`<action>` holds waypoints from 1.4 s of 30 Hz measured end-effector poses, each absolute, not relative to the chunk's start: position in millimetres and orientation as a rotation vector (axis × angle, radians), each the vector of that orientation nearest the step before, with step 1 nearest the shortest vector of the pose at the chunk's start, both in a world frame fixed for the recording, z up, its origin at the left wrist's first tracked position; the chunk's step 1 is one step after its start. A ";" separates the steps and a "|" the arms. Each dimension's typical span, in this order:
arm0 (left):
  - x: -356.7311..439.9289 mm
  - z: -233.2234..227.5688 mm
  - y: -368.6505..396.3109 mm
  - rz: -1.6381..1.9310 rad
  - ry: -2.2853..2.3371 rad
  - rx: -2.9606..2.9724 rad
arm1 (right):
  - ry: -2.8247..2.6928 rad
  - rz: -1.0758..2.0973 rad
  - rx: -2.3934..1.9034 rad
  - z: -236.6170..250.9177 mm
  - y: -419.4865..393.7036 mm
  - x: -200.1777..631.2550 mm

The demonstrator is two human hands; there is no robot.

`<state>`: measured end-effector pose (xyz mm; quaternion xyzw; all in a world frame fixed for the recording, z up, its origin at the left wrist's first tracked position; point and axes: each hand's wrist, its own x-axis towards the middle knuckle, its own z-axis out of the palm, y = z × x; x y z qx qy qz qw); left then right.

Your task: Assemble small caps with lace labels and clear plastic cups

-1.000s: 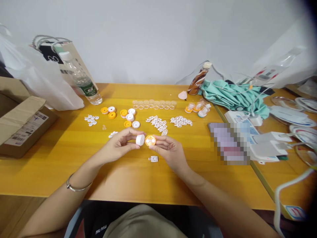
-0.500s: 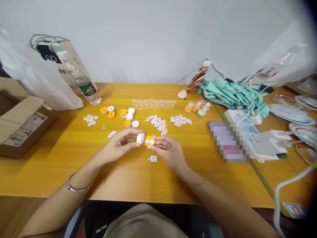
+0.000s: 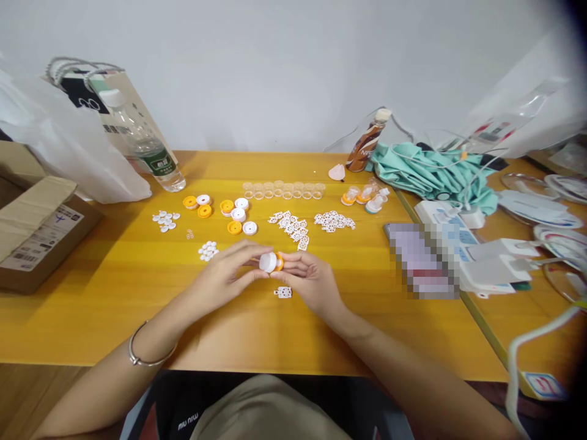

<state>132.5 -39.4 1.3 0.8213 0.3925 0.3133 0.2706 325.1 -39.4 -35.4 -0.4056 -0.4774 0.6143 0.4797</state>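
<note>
My left hand pinches a round white cap between thumb and fingers. An orange cap is gripped in my right hand, close against the white one and partly hidden behind it. Just below both hands lies a small white perforated plastic piece. Beyond them are orange caps, white caps and two piles of white openwork pieces. Small white discs lie near my left hand.
A row of clear little cups stands farther back. On the left are a cardboard box and a water bottle. To the right lie a phone, a power strip, a green folded cloth and a brown bottle.
My left hand has moved right, bringing the white cap up to the orange cap, which it now partly covers. The orange cap's inside, seen before, is now mostly hidden.
</note>
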 end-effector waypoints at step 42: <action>164.3 -30.4 -60.1 0.615 0.921 2.690 | -1.047 1.430 -1.031 -25.5 -17.1 342.3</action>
